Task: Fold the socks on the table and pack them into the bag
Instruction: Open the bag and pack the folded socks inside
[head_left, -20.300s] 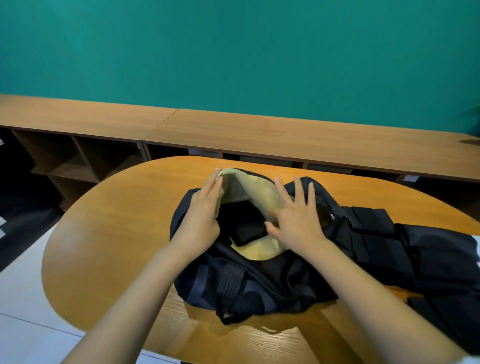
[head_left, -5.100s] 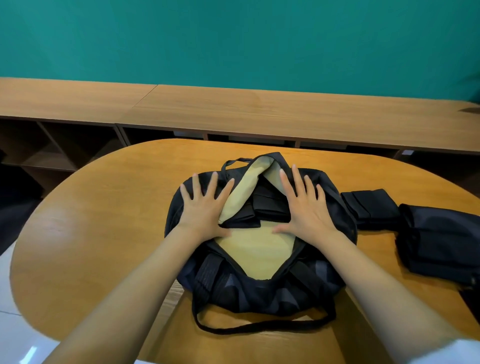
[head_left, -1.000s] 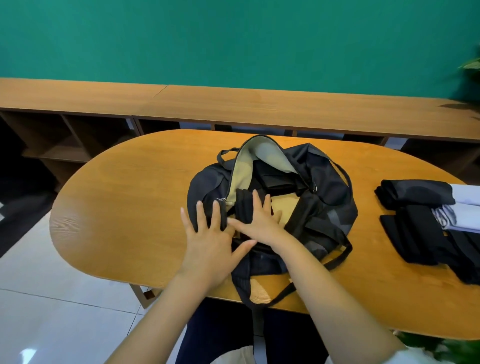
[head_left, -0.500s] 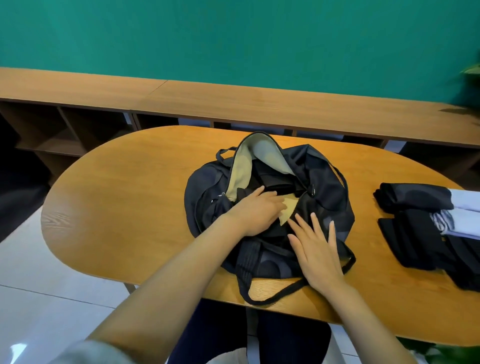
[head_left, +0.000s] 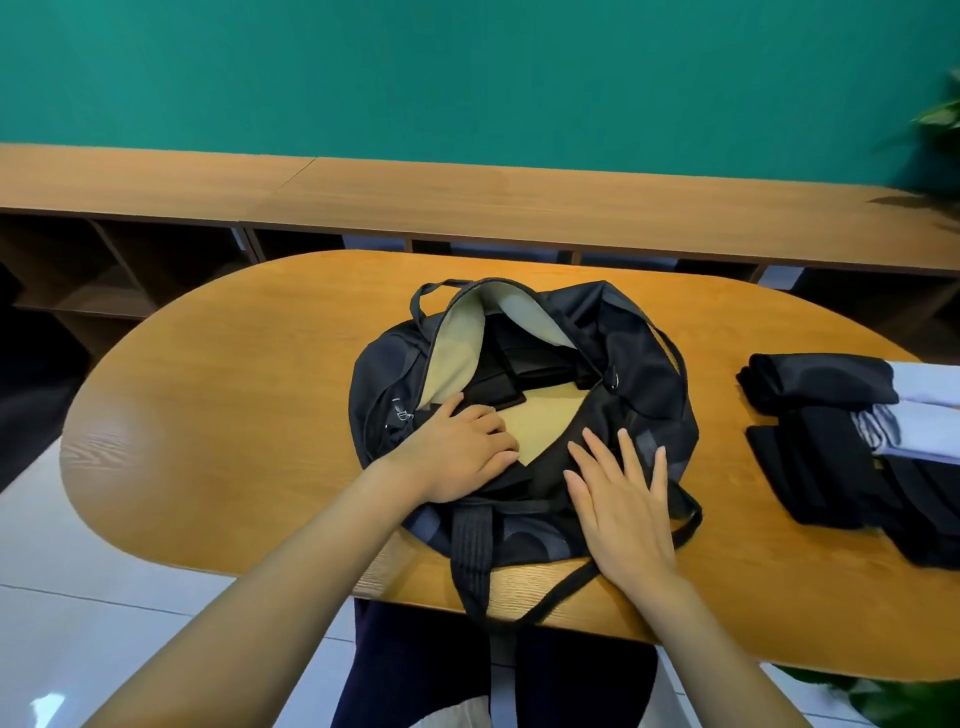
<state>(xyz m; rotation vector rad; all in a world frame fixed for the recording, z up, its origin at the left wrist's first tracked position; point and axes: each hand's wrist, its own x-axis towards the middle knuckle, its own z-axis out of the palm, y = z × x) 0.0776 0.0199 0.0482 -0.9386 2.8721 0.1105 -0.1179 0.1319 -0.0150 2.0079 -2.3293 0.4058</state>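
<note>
A dark duffel bag (head_left: 639, 364) lies open in the middle of the oval wooden table (head_left: 234, 415), its beige lining showing. Folded black socks (head_left: 524, 374) lie inside it toward the back. My left hand (head_left: 462, 452) is at the near rim of the opening, with the fingers curled over the bag's dark fabric edge and the thumb pointing toward the socks. Flat on the bag's near right side lies my right hand (head_left: 623, 504), fingers straight and spread. A bag strap (head_left: 470, 561) hangs over the table's front edge.
A pile of dark folded clothes with some pale pieces (head_left: 831, 441) sits at the table's right end. A long wooden bench with open shelves (head_left: 467, 202) runs behind the table below the green wall. Plant leaves show at the far right.
My left hand has slid from inside the opening back to its near rim. My right hand has stayed flat on the bag's near right side. The view has shifted slightly.
</note>
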